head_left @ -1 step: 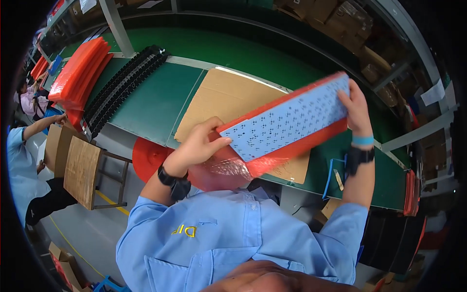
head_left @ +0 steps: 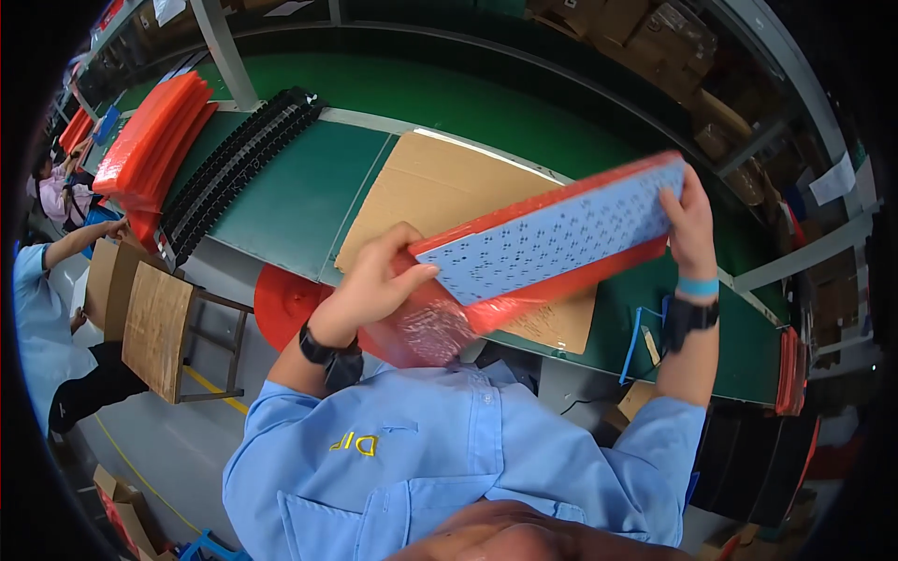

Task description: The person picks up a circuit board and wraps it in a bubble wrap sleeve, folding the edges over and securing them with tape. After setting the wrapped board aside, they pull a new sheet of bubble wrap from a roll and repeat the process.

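Note:
A light blue panel with rows of small black marks is held up at a slant over the bench, its right end higher. Behind it and along its edges is a red plastic bag, shiny and crumpled below the left end. My left hand grips the left end, thumb on the panel's face, its other fingers partly hidden behind. At the far right end, my right hand is closed on the panel and its red covering. Beneath lies a flat sheet of brown cardboard on the green bench.
To the left stand a black slotted rack and a stack of red wrapped packages. A red round stool and a wooden stool are below the bench. A co-worker is at far left. A blue strap hangs at the right.
The panel's right end has moved slightly right and down with my right hand. My left hand has shifted a little left and up. The red bag's lower part has swung slightly.

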`<control>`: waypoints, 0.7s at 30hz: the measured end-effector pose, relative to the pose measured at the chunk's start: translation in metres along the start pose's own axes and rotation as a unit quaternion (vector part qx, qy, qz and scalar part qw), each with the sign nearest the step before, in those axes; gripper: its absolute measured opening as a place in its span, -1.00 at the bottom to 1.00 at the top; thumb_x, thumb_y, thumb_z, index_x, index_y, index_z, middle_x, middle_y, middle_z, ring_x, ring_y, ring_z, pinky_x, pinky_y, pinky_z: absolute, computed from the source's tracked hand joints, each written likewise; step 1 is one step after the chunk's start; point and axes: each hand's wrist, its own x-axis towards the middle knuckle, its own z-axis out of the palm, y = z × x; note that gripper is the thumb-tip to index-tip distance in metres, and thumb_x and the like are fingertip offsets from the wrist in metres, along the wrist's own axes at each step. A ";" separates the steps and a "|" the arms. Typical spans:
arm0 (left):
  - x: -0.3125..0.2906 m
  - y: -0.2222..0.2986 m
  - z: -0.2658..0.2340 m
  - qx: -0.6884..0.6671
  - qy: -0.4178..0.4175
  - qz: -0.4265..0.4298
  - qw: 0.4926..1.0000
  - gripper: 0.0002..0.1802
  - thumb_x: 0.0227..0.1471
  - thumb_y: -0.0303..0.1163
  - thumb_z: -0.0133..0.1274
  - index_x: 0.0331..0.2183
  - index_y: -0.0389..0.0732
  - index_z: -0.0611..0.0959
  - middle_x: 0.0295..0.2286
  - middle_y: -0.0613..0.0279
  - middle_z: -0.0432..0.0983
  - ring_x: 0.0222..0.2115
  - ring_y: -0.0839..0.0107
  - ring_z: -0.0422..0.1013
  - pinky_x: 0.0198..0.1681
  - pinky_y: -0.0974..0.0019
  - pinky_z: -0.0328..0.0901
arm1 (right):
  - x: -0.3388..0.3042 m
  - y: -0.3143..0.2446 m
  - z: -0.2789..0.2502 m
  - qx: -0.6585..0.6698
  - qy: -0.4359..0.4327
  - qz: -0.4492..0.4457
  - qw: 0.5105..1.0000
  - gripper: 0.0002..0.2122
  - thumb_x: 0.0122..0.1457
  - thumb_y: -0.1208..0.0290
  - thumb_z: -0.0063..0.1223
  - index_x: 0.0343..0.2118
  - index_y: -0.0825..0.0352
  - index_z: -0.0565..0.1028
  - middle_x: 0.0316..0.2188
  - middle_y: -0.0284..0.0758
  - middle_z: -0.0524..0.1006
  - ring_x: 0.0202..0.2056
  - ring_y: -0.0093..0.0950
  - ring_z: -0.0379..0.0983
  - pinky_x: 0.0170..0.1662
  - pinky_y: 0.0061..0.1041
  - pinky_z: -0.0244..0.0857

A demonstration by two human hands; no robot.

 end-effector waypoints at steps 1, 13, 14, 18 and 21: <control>-0.007 0.013 -0.006 0.070 0.029 0.070 0.995 -0.72 -0.07 -0.42 0.34 -0.38 -0.34 0.58 -0.46 0.16 0.49 -0.43 0.39 0.43 -0.38 0.37 0.31 | -0.021 -0.004 0.005 -0.002 0.022 -0.033 0.999 -0.60 0.29 0.43 0.03 0.15 0.42 0.28 -0.04 -0.30 0.50 -0.04 -0.49 0.47 0.10 -0.48 0.31; -0.050 0.032 -0.017 0.251 -0.008 0.195 0.948 -0.66 -0.23 -0.64 0.28 -0.31 -0.34 0.57 -0.48 0.15 0.46 -0.49 0.33 0.37 -0.42 0.33 0.24 | -0.163 0.062 0.072 -0.046 0.072 -0.003 0.996 -0.65 0.31 0.51 -0.10 0.12 0.33 0.18 0.02 -0.17 0.36 0.10 -0.37 0.30 0.22 -0.33 0.13; -0.051 0.032 -0.016 0.265 0.024 0.191 0.945 -0.63 -0.21 -0.66 0.26 -0.24 -0.34 0.59 -0.48 0.14 0.46 -0.49 0.33 0.37 -0.42 0.33 0.25 | -0.163 0.062 0.074 -0.037 0.063 -0.024 0.997 -0.62 0.29 0.49 -0.04 0.13 0.32 0.17 0.02 -0.16 0.36 0.10 -0.35 0.30 0.22 -0.31 0.14; -0.061 0.011 -0.031 0.299 -0.037 0.278 0.912 -0.52 -0.17 -0.69 0.21 -0.11 -0.25 0.61 -0.47 0.12 0.46 -0.47 0.32 0.37 -0.40 0.32 0.27 | -0.163 0.064 0.076 -0.036 0.071 -0.031 0.996 -0.54 0.24 0.44 0.07 0.13 0.33 0.16 0.03 -0.14 0.36 0.09 -0.34 0.32 0.20 -0.31 0.16; -0.068 0.003 -0.027 0.271 -0.003 0.288 0.918 -0.47 -0.14 -0.71 0.18 -0.06 -0.12 0.63 -0.44 0.12 0.47 -0.45 0.31 0.39 -0.38 0.32 0.30 | -0.168 0.064 0.076 -0.063 0.086 -0.028 0.994 -0.54 0.24 0.43 0.09 0.13 0.34 0.17 0.03 -0.14 0.37 0.09 -0.33 0.33 0.19 -0.31 0.18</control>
